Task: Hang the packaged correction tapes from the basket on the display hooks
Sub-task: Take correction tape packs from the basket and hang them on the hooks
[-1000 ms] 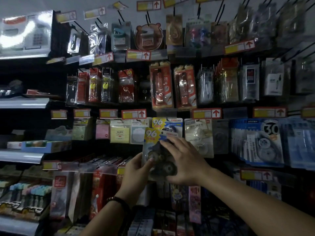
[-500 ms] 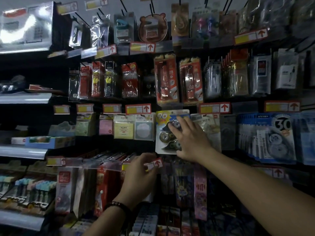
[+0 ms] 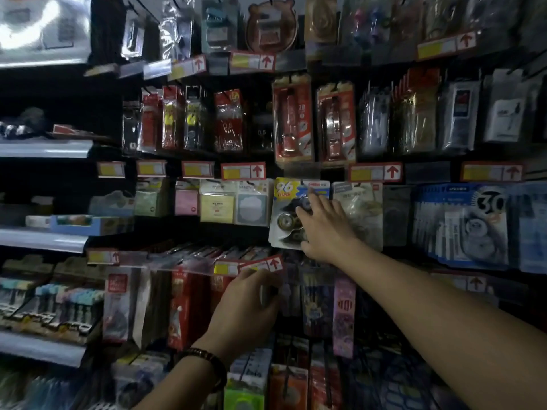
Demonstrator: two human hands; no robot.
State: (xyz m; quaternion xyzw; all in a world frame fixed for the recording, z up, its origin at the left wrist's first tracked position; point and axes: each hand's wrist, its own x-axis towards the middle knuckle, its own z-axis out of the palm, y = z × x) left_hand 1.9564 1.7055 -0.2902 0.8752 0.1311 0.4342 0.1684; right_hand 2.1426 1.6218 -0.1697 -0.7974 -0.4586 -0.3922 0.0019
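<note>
A packaged correction tape (image 3: pixel 285 214), a white card with a yellow "96" and dark round tape wheels, hangs in the middle row of the display. My right hand (image 3: pixel 324 229) lies on its right half with spread fingers pressing its front, the thumb by its lower edge. My left hand (image 3: pixel 248 303), with a dark bracelet at the wrist, is lower down with its back to me. Its curled fingers reach the tilted red and yellow price tag (image 3: pixel 262 264) of the row below; whether they pinch it is hidden. The basket is out of view.
Rows of hooks carry packed stationery: sticky notes (image 3: pixel 217 204) left of the tape pack, blue "30" correction tape packs (image 3: pixel 464 223) to the right, red packs (image 3: pixel 291 122) above. Grey shelves (image 3: pixel 44 149) jut out on the left. Red-arrow price tags (image 3: pixel 376 172) stick out in front of each row.
The correction tape pack went up from both hands onto the middle-row hook. My left hand let go of it and dropped to the price tag below. My right hand stays on the pack.
</note>
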